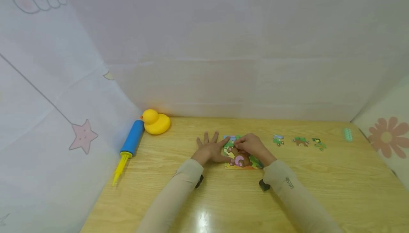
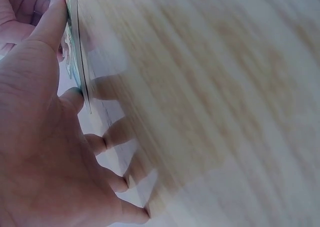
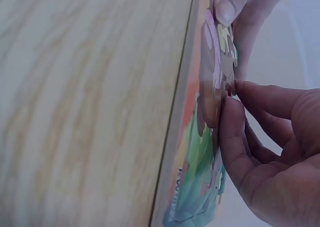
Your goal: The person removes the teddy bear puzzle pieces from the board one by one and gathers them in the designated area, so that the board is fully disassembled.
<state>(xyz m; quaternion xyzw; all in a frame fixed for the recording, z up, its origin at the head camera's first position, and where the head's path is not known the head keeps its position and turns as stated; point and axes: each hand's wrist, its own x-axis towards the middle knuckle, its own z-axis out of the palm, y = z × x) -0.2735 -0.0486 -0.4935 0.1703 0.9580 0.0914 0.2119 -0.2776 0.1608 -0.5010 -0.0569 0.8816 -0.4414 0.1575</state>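
A colourful jigsaw puzzle [image 1: 244, 167] with a brown animal picture lies flat on the wooden table, between both hands. My left hand [image 1: 209, 152] is spread at its left side; in the left wrist view the thumb [image 2: 54, 22] rests on the board's edge, and the other fingertips touch the board's side and the table. Over the upper part of the puzzle, my right hand [image 1: 253, 146] pinches a puzzle piece [image 3: 228, 90] between thumb and fingers, low against the picture. Most of that piece is hidden by the fingers.
Loose puzzle pieces lie to the right: one with a blue top [image 1: 278, 140], a brown and green one [image 1: 300, 141], and others [image 1: 320, 146] beside it. A pale green item [image 1: 348, 134] is farther right. At left are a yellow duck [image 1: 156, 122] and a blue-and-yellow pump [image 1: 132, 139].
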